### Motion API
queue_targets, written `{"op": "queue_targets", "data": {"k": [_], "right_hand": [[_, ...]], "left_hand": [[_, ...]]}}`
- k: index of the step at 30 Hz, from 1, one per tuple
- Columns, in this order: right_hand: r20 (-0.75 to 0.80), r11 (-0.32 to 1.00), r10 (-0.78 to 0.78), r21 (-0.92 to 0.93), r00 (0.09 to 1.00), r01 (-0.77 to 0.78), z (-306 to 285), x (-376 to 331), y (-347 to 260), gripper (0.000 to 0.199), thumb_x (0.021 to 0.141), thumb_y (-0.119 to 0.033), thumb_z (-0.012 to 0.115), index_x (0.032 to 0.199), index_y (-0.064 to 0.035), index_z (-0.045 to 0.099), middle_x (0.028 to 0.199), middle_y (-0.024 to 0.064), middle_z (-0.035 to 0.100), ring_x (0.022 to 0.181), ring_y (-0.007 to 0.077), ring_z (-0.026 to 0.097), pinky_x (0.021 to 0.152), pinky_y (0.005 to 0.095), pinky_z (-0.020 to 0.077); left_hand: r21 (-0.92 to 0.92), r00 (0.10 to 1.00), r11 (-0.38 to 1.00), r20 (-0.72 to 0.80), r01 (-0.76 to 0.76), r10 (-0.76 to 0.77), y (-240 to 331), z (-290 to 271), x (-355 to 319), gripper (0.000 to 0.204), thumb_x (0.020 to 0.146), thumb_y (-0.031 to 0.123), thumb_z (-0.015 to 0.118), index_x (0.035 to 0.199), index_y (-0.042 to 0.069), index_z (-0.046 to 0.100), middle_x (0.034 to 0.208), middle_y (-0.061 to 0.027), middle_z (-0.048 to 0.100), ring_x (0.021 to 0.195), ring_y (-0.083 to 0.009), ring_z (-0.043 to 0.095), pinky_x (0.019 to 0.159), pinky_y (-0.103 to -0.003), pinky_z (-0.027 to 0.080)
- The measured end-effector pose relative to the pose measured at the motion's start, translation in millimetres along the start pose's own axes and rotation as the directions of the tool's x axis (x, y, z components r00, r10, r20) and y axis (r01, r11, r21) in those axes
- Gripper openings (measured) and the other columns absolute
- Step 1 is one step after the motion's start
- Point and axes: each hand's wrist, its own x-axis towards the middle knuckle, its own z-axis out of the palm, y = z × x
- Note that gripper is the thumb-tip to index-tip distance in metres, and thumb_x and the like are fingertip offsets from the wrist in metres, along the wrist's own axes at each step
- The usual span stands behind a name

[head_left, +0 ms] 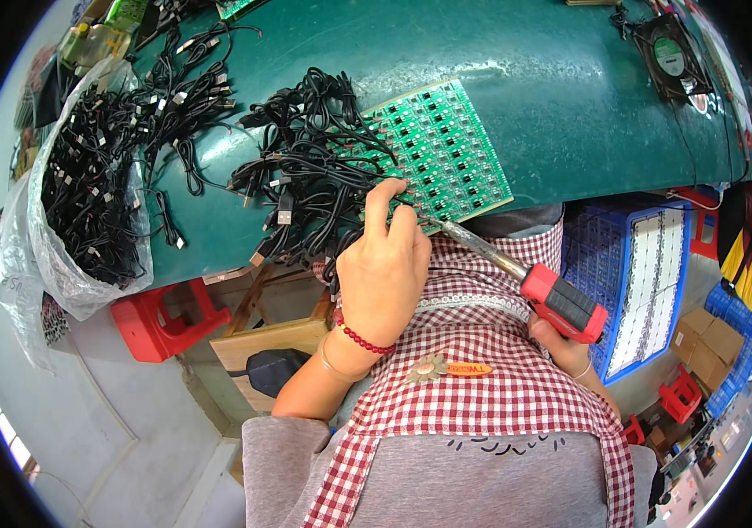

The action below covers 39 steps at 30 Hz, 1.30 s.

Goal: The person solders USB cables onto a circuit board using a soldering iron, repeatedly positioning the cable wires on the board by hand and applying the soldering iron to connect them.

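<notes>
The green circuit-board panel (455, 150), with rows of small black parts, lies near the table's front edge. Over its left side spreads a heap of black USB cables (305, 158), some with red wire ends on the board. My left hand (385, 273) is at the panel's front left, its fingers pinched on a thin cable end; the fingertips partly hide it. My right hand (561, 343) grips the red and black handle of a soldering iron (561, 302). The iron's metal barrel points up-left, its tip at the panel's front edge, close to my left fingers.
A clear plastic bag (41, 211) full of black cables stands at the table's left, with more loose cables beside it. A black fan (668, 57) sits at the far right. Below are a red stool (165, 321), a wooden stool (275, 348) and a blue crate (614, 282).
</notes>
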Motion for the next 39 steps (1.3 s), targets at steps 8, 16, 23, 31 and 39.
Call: {"op": "queue_targets", "data": {"k": [8,16,23,31,39], "right_hand": [[-0.065,0.993,0.060,0.106,0.996,-0.053,0,-1,-6,0.023,0.076,-0.015,0.072,0.093,-0.0019,0.064,0.085,0.0089,0.060,0.075,0.0222,0.059,0.066,0.0318,0.0452],[-0.016,0.995,0.039,0.093,0.999,-0.037,-2,-4,0,0.022,0.076,-0.014,0.072,0.091,-0.0017,0.063,0.084,0.0087,0.060,0.075,0.0209,0.058,0.067,0.0309,0.0451],[-0.038,0.989,0.052,0.137,0.998,-0.047,0,-3,-3,0.023,0.077,-0.016,0.073,0.092,-0.0022,0.063,0.085,0.0073,0.058,0.074,0.0185,0.057,0.066,0.0301,0.0441],[-0.056,0.982,0.023,0.188,0.998,-0.012,-3,-7,2,0.021,0.079,-0.014,0.072,0.094,-0.0016,0.062,0.085,0.0051,0.060,0.074,0.0154,0.056,0.068,0.0299,0.0445],[0.003,0.969,-0.133,0.211,0.991,0.129,-9,-11,10,0.017,0.087,-0.014,0.065,0.095,-0.0002,0.059,0.079,0.0045,0.060,0.072,0.0125,0.055,0.068,0.0272,0.0444]], "left_hand": [[-0.008,1.000,1.000,0.007,0.006,-0.005,1,-1,2,0.011,0.075,0.001,0.063,0.077,0.003,0.052,0.115,-0.0089,0.058,0.055,-0.0275,0.060,0.049,-0.036,0.048],[-0.037,0.999,0.999,0.046,0.018,-0.016,2,-4,0,0.010,0.076,0.001,0.062,0.078,0.002,0.053,0.115,-0.0096,0.057,0.057,-0.0290,0.060,0.051,-0.038,0.048],[-0.033,0.997,0.999,0.064,0.040,-0.038,1,-5,1,0.008,0.078,0.001,0.062,0.079,0.000,0.054,0.115,-0.0106,0.057,0.059,-0.0295,0.061,0.052,-0.038,0.049],[-0.099,0.999,0.995,0.026,0.024,-0.022,-1,-7,3,0.006,0.080,-0.002,0.060,0.079,-0.001,0.054,0.112,-0.0114,0.060,0.058,-0.0214,0.061,0.052,-0.032,0.048],[-0.470,0.997,0.880,0.025,0.071,-0.067,1,-10,3,0.004,0.085,-0.003,0.057,0.082,-0.004,0.055,0.104,-0.0100,0.062,0.061,-0.0069,0.054,0.054,-0.021,0.046]]}}
